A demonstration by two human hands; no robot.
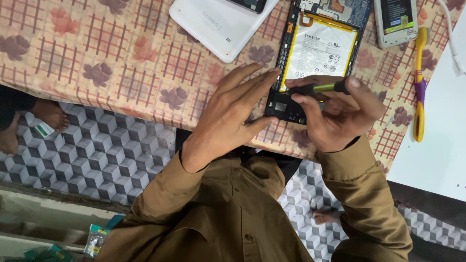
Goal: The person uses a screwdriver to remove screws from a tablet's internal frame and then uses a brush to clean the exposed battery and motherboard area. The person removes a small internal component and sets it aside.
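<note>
An opened tablet (315,53) lies on the patterned tablecloth (121,58), its white battery and blue circuit board exposed. My left hand (233,111) rests flat beside it, fingers spread, with the fingertips pressing the tablet's left edge. My right hand (335,114) grips a black and green screwdriver (315,88), held sideways over the tablet's lower end with the tip pointing left. The tip is hidden among my fingers.
A white back cover (218,22) lies at the top left of the tablet. A white phone (395,19) sits at the top right. A yellow and purple toothbrush (420,82) lies by the cloth's right edge, next to a white surface (437,140). Below is a tiled floor (97,155) with someone's foot (48,114).
</note>
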